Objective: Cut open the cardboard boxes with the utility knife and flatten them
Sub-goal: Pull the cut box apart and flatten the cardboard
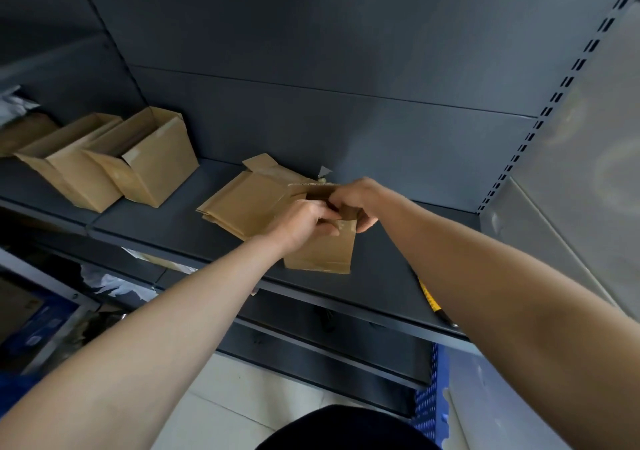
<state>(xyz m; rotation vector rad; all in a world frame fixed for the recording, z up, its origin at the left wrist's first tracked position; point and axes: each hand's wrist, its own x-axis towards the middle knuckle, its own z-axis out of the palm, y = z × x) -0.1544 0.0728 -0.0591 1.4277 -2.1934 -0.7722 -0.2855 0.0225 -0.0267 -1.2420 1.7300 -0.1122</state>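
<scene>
Fingers of left hand [304,219] and right hand [349,203] curled on upright box [322,252], opening upward.

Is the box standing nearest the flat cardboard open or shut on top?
Open. The box has no flaps closed over its top, and you can see down inside it.

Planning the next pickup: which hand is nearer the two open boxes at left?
Left. The left hand grips the small box on the side facing the open boxes; the right hand grips its other side.
</scene>
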